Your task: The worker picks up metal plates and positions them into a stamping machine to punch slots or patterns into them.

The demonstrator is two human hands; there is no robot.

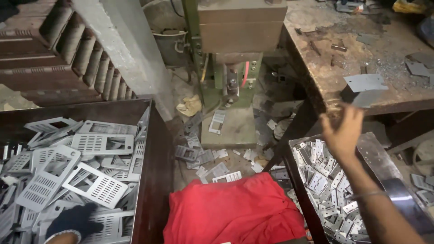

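Head view shows your gloved left hand [74, 221] resting flat on perforated sheet-metal plates [97, 143] heaped in the near-left bin [156, 171], gripping nothing. These plates look thin, stiff, light and sharp-edged; take one by its solid border. Your bare right hand [343, 131] hangs open above small stamped pieces [327, 185], right.
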